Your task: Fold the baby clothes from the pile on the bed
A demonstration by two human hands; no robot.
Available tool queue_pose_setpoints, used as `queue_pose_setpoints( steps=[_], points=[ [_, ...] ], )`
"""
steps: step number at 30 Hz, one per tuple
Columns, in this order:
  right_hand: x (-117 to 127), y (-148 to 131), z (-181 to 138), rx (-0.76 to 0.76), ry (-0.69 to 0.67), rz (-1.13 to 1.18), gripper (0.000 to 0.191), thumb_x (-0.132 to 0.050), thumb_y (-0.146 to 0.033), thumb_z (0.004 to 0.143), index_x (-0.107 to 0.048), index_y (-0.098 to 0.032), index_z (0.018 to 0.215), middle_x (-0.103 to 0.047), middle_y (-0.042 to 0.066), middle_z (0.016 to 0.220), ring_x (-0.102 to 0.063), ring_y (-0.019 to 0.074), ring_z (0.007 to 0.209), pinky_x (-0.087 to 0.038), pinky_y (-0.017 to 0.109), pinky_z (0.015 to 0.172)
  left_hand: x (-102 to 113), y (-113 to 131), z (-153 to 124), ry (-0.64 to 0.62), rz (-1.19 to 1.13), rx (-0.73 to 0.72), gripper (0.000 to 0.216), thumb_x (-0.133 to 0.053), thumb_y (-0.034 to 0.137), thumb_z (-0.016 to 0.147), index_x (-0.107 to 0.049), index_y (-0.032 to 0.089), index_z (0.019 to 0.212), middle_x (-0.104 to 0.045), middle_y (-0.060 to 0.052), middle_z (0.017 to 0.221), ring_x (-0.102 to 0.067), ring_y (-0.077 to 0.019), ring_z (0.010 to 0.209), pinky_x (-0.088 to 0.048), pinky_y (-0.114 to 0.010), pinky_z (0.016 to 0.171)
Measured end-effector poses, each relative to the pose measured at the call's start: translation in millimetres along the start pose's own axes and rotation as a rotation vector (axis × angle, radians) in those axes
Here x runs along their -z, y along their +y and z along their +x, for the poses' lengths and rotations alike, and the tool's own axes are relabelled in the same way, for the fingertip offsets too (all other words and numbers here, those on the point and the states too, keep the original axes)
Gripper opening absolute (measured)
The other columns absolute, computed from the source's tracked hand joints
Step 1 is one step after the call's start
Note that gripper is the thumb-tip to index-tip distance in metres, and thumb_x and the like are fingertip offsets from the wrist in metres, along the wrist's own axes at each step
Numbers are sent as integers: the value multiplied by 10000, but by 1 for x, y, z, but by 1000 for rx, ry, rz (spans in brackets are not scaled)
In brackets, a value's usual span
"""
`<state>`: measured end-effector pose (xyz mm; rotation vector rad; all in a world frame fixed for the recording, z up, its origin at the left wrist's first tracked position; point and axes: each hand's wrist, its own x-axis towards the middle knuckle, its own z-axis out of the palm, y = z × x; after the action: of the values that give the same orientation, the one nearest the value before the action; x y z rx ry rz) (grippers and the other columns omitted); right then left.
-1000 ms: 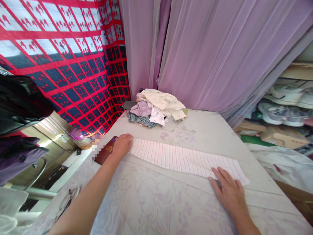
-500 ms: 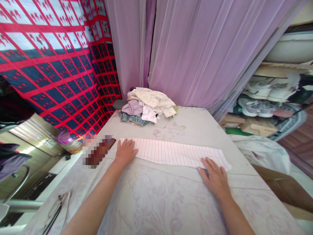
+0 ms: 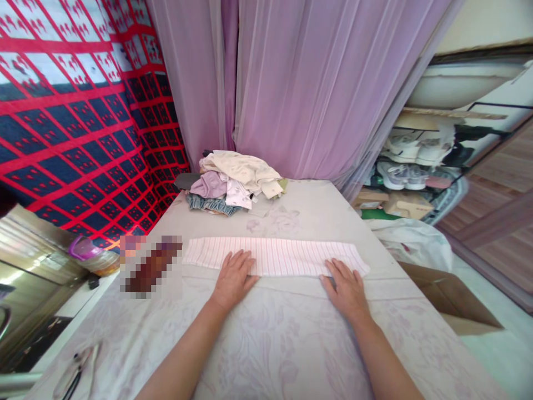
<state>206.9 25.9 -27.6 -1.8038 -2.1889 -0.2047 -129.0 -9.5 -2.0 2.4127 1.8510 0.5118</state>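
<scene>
A long, narrow strip of folded striped cloth (image 3: 287, 256), white with pink stripes, lies flat across the table. My left hand (image 3: 234, 278) rests on its near edge, left of the middle, with the fingers stretched out. Near the right end, my right hand (image 3: 345, 289) lies on the same near edge, its fingers spread. Neither hand grips the cloth. What kind of garment or cloth it is, I cannot tell from this folded shape.
A pile of clothes (image 3: 233, 180) sits at the table's back left. Eyeglasses (image 3: 77, 369) lie at the front left, below a blurred-out patch. Purple curtains (image 3: 291, 94) hang behind. Right of the table stand a shoe rack (image 3: 406, 175) and a cardboard box (image 3: 453, 300).
My left hand has slid right along the cloth, away from its left end. The right hand stays near the right end. The view has shifted a little to the right.
</scene>
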Motion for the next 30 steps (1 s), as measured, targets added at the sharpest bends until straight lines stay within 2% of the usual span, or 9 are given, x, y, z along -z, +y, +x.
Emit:
queue_pose_setpoints(
  steps=[2, 5, 8, 12, 17, 22, 26, 30],
  points=[
    [6, -9, -1, 28, 70, 30, 427, -371, -373, 916, -564, -200, 1255, -538, 115, 1344, -447, 271, 1263, -264, 534, 1058, 3, 1, -1, 20, -38, -65, 234, -535, 352, 897, -651, 257, 1077, -582, -47, 1301, -447, -230, 1270, -214, -458, 1132],
    [18, -38, 1, 158, 106, 154, 353, -393, -309, 918, -625, -240, 1176, -602, 74, 1269, -492, 246, 1213, -305, 487, 1047, 5, 1, 0, 44, -105, -73, 153, -566, 312, 881, -678, 250, 964, -660, -38, 1152, -554, -206, 1117, -336, -413, 1059],
    [27, -74, 10, 295, 41, 300, 314, -429, -242, 911, -653, -257, 1130, -649, 45, 1187, -541, 203, 1131, -379, 390, 998, 4, -2, 2, 71, -171, -67, 131, -593, 295, 864, -685, 238, 937, -681, -41, 1070, -585, -193, 1028, -420, -357, 960],
    [21, -104, 21, 321, -24, 392, 269, -508, -206, 877, -667, -268, 1084, -666, 33, 1128, -564, 193, 1055, -416, 363, 923, 2, -5, 4, 85, -212, -61, 128, -585, 285, 867, -691, 240, 924, -685, -45, 1043, -592, -198, 1003, -437, -359, 926],
    [2, -107, 24, 272, 41, 444, 184, -544, -205, 873, -697, -263, 957, -682, 36, 1015, -571, 191, 972, -393, 352, 850, 4, -3, 4, 92, -228, -78, 143, -587, 313, 862, -690, 230, 916, -686, -53, 1021, -595, -210, 984, -443, -383, 906],
    [2, -106, 23, 257, 41, 470, 175, -543, -212, 880, -690, -266, 959, -680, 27, 1015, -564, 187, 980, -376, 347, 858, 10, 13, 9, 57, -153, -13, 154, -636, 338, 825, -693, 230, 919, -683, -52, 997, -587, -227, 961, -428, -411, 903],
    [6, -108, 22, 250, 39, 473, 211, -522, -182, 873, -667, -248, 1012, -678, 35, 1041, -558, 193, 995, -376, 350, 872, 11, 24, 12, 37, -140, 56, 108, -595, 287, 863, -696, 258, 886, -689, -20, 977, -588, -221, 979, -347, -479, 988],
    [4, -107, 20, 231, 67, 493, 254, -479, -120, 857, -665, -232, 989, -683, 37, 1028, -565, 187, 983, -384, 341, 872, 7, 24, 11, 38, -157, 82, 141, -559, 263, 890, -687, 277, 947, -697, -3, 954, -599, -210, 965, -272, -539, 1041]
  ],
)
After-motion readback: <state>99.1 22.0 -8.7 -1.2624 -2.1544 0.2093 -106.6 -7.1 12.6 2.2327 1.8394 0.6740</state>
